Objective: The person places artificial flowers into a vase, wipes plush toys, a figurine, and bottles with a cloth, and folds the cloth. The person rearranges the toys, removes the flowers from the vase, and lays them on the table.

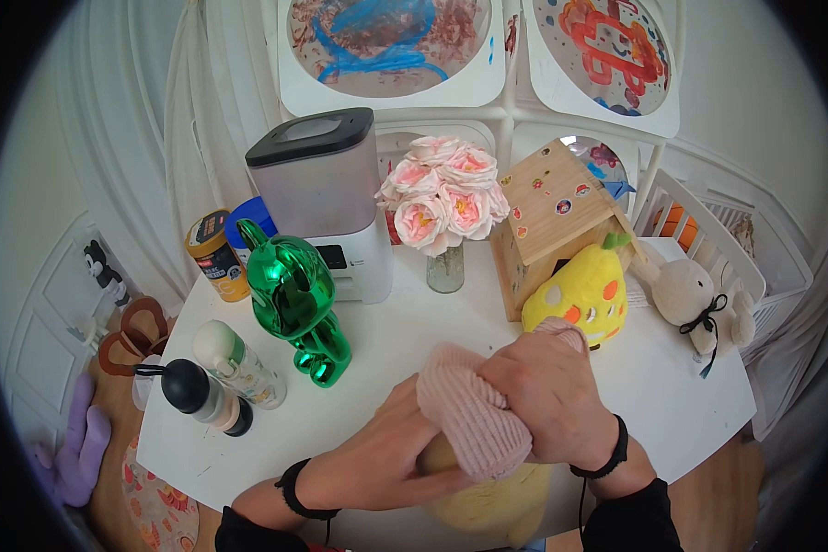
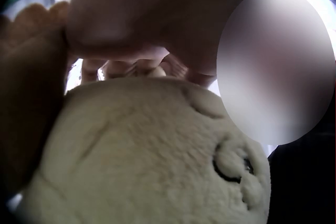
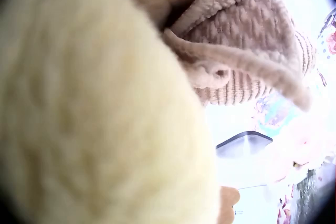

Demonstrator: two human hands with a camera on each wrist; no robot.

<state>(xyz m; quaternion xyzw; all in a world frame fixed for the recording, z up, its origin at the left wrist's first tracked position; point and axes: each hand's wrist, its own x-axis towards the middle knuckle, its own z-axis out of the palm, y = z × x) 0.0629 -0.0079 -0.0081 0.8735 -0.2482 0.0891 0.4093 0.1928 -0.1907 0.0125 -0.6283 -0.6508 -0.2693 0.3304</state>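
Two hands engaged: pink ribbed cloth (image 1: 474,414) gripped by right hand (image 1: 557,396), cream plush (image 1: 497,504) below apparently clasped by left hand (image 1: 373,451). Cloth bunched at plush's top; fitting judged partway, straightening left.

"What's on the table (image 1: 386,345)?"
"The vase (image 1: 446,270), between the dispenser (image 1: 357,253) left and the box (image 1: 547,198) right."
"And the rabbit (image 1: 684,294)?"
"Right of the box, seemingly on the table; its underside is hidden."

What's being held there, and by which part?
A pink ribbed knit cloth, by its bunched upper part in the right hand; the left hand holds the yellow plush toy beside the cloth.
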